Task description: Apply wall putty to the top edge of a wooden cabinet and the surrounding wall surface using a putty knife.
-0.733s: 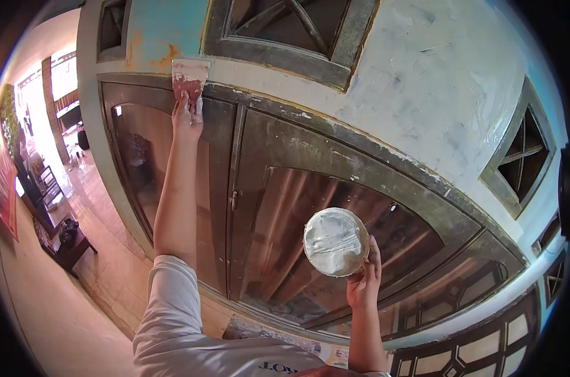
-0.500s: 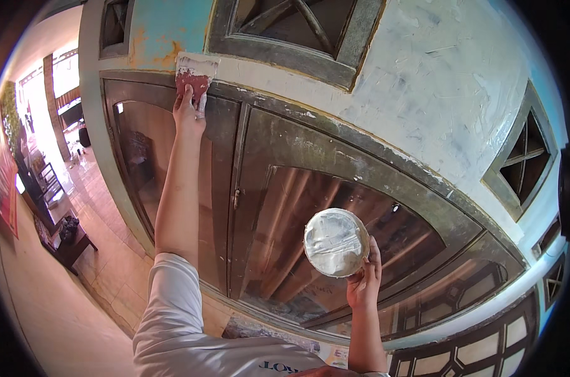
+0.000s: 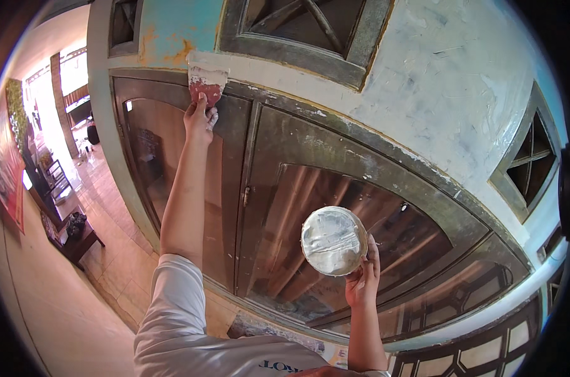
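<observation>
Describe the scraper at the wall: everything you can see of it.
The putty scraper has a broad, flat blade smeared with white filler and a reddish lower part running into the grip. The left hand holds it from below, arm stretched upward. Its blade lies flat against the white-filled wall band, just above the dark door frame, beside a patch of blue paint.

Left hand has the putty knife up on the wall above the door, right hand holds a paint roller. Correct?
Not quite. The head view shows the right hand holding a round bowl smeared with white filler, not a paint roller. The rest stands: the left hand presses the putty knife to the wall above the door.
</observation>
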